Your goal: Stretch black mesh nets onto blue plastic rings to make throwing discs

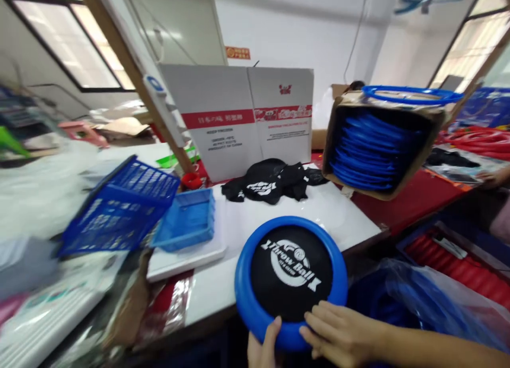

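Observation:
A round throw-ball paddle [290, 267], with a blue ring rim and black fabric printed "Throw Ball" in white, is tilted toward me at the table's front edge. My left hand [265, 347] grips its near rim, thumb on top; the other fingers are mostly hidden. Just to the right, my right hand [342, 328] is closed over the same rim, its fingers together and the tips by the black fabric. Beyond the paddle, a pile of black fabric covers [263, 182] with the same white print lies on the white tabletop [235, 240].
An open carton [398, 190] of stacked blue rings [370, 150] stands at right, one ring [414, 95] on top. Left are a blue tray [185, 219] and a tilted blue basket [123, 208]. A printed white cardboard panel [223, 97] stands behind. Bagged blue rings [402, 299] sit lower right.

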Action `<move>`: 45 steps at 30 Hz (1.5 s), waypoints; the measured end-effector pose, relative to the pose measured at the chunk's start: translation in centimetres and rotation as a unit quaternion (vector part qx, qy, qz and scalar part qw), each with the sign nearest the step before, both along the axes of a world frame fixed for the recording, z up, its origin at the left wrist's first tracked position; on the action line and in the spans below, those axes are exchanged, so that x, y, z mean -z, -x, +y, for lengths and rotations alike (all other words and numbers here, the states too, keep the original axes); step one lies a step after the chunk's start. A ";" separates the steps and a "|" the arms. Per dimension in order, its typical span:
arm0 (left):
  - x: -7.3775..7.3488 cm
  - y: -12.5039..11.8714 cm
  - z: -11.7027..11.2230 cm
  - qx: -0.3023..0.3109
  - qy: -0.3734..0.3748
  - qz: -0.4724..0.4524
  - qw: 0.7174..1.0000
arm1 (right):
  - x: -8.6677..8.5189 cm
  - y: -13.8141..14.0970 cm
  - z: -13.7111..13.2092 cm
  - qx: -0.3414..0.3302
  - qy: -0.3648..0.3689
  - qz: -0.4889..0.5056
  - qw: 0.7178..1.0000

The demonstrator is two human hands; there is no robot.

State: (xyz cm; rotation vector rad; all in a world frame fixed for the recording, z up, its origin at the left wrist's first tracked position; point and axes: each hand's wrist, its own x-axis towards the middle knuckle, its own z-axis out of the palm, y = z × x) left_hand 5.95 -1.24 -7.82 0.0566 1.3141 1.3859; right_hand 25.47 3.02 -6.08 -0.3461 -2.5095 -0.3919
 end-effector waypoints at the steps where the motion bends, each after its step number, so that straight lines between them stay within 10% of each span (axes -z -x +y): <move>1: 0.1 -0.1 0.0 -0.007 -0.003 -0.011 1.000 | -0.3 -0.1 0.0 -0.002 0.007 0.004 1.000; 35: -0.5 -1.3 -0.4 -0.035 -0.046 -0.003 0.998 | 0.3 -1.3 0.8 -0.030 0.012 -0.019 0.999; 42: 1.8 -0.8 -2.4 -0.091 0.018 0.013 0.996 | 4.1 -1.1 -3.6 0.086 0.114 0.046 0.989; 45: 2.8 -0.2 -3.6 -0.094 0.043 0.003 0.995 | 6.1 -1.1 -5.6 0.230 0.213 0.169 0.934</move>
